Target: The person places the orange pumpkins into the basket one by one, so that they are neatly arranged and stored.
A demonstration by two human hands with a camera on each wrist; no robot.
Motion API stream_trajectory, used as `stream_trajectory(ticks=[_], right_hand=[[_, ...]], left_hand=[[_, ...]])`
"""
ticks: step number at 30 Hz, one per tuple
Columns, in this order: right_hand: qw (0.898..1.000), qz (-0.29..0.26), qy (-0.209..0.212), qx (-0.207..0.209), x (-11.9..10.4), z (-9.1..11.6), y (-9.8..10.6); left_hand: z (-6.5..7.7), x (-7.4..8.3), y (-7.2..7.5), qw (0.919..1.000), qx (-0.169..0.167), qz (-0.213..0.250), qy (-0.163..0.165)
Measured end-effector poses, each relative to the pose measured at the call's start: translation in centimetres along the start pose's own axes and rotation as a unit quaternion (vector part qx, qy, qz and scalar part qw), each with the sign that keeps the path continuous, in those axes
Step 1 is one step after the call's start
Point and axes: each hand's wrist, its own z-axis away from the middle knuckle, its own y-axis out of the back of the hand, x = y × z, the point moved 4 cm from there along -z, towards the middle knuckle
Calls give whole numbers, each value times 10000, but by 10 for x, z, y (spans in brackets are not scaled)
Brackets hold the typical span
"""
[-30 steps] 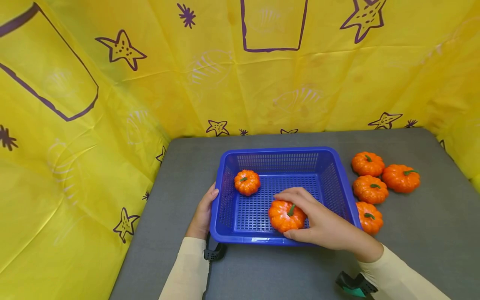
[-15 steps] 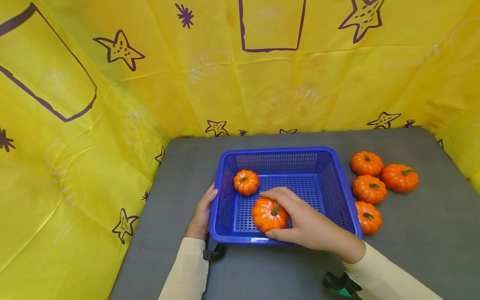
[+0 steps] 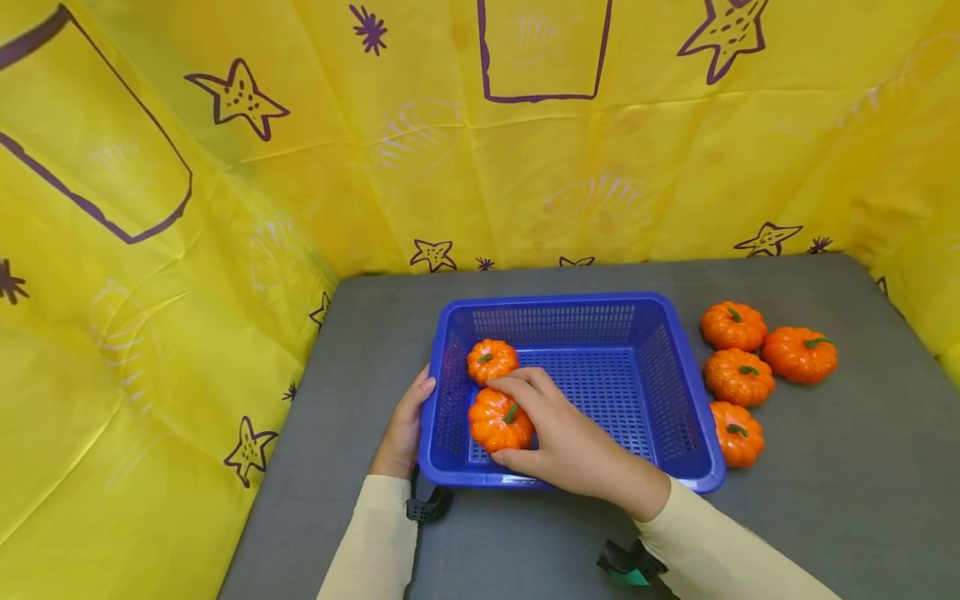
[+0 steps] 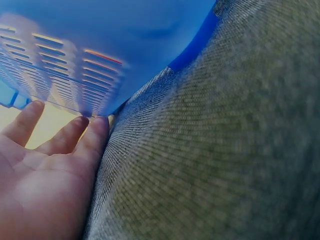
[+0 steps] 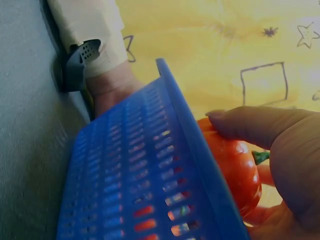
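Observation:
A small orange pumpkin with a green stem (image 3: 498, 423) is in my right hand (image 3: 564, 440), inside the blue plastic basket (image 3: 678, 367). The thumb and fingers grip it from opposite sides; the right wrist view shows the thumb on the pumpkin (image 5: 231, 167) just beyond the basket wall (image 5: 125, 165). Right behind it sits a second pumpkin (image 3: 492, 361), at the basket's left end. My left hand (image 3: 405, 427) holds the basket's left side, its thumb at the rim. In the left wrist view, its fingers (image 4: 92, 137) touch the slotted outer wall (image 4: 150, 45).
Several more pumpkins (image 3: 738, 377) lie grouped on the grey table (image 3: 840, 467), to the right of the basket; the nearest one (image 3: 737, 435) is close against the basket's right side. Yellow patterned cloth (image 3: 525, 192) hangs behind and at both sides of the table.
My right hand has carried its pumpkin leftward inside the basket, from the middle to the left end, in front of the other pumpkin. The left hand and basket stay in place.

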Motion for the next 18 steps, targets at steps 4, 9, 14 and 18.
stream_trajectory(ticks=[4,9,14,18], right_hand=[[10000,72,17,9,-2,-8,-9],[9990,392,213,-74,-1,-15,-21],[9982,516,265,-132,3,-15,-25],[9991,327,118,-259,6,-15,-27]], left_hand=[[-1,1,-1,9999,28,-110,-52],[-2,1,-2,9998,62,-173,-59],[-2,1,-2,9999,60,-142,-74],[-1,1,-2,9999,66,-143,-68]])
